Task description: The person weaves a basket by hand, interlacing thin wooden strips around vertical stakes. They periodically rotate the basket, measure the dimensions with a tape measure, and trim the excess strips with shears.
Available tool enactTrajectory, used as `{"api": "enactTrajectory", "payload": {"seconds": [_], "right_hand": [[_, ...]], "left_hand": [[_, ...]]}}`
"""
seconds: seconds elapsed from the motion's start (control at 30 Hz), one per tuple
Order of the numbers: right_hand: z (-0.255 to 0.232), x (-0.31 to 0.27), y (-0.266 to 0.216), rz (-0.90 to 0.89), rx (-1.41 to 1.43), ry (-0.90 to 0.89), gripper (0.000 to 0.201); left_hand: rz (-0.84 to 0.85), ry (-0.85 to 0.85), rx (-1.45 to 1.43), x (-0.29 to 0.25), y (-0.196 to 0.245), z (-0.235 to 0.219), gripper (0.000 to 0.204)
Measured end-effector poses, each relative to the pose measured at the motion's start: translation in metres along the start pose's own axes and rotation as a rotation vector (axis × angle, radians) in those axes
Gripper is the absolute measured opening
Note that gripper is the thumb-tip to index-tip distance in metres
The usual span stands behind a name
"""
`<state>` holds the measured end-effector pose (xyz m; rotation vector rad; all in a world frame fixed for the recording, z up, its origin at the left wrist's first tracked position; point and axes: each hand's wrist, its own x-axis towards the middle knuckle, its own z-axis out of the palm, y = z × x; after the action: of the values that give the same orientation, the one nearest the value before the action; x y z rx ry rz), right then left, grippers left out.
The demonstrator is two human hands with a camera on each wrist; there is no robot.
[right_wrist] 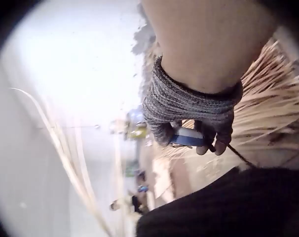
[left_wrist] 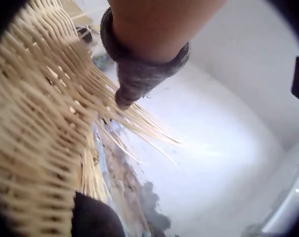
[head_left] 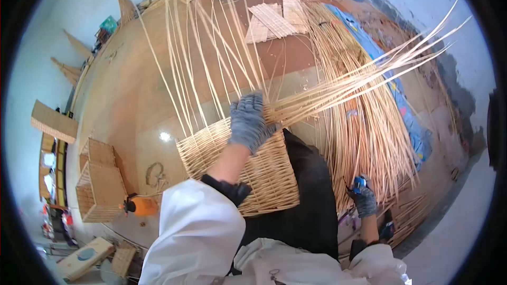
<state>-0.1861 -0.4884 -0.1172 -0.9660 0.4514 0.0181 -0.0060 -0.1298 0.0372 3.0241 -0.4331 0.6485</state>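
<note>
A woven wicker panel [head_left: 264, 174], with long loose strands at its far and right sides, lies across the dark-clothed lap. My left hand [head_left: 247, 121], in a grey knit glove, rests on its far right corner with the fingers extended and the thumb out toward the side strands [head_left: 338, 95]. In the left wrist view the weave [left_wrist: 36, 123] fills the left side, and most of the hand's fingers are hidden. Low at the right, my gloved right hand [head_left: 364, 200] grips a small blue-and-white tool [right_wrist: 188, 137]; a thin dark rod [right_wrist: 241, 155] sticks out beside its fingers.
A large heap of loose wicker rods [head_left: 364, 142] lies right of the lap on a blue sheet [head_left: 417, 126]. Flat woven pieces [head_left: 272, 21] are on the floor ahead. Box-like wicker frames [head_left: 100, 190] and an orange spray bottle [head_left: 142, 206] stand at the left.
</note>
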Motion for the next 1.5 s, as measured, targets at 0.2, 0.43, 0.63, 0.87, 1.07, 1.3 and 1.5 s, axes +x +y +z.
{"api": "enactTrajectory", "payload": {"seconds": [0.2,0.43,0.63,0.87,1.07,1.3,1.5], "right_hand": [[0.175,-0.027,-0.053,-0.710,-1.034,-0.661,0.018],[0.297,-0.008,-0.038,-1.329,-2.466,-0.669,0.011],[0.389,0.100,-0.132,-0.835,-1.671,-0.695,0.010],[0.356,0.178,-0.138,-0.703,-2.126,-1.049,0.020],[0.342,0.170,-0.129,-0.681,-2.204,-0.661,0.023],[0.353,0.152,-0.120,-0.530,-2.187,-0.319,0.030],[0.344,0.159,-0.118,-0.421,-2.116,-0.326,0.033]], "left_hand": [[-0.182,-0.419,-1.251,-0.097,0.048,-0.040,0.029],[-0.656,0.033,-1.464,-0.166,-0.090,-0.045,0.013],[-1.194,-0.158,-0.854,-0.168,-0.273,0.013,0.027],[-0.989,-0.290,-0.819,-0.151,-0.268,0.044,0.029],[-1.221,-0.057,-1.074,-0.141,-0.253,0.032,0.021],[-1.180,-0.013,-1.057,-0.143,-0.252,0.032,0.018],[-1.106,-0.076,-1.024,-0.143,-0.258,0.035,0.016]]}}
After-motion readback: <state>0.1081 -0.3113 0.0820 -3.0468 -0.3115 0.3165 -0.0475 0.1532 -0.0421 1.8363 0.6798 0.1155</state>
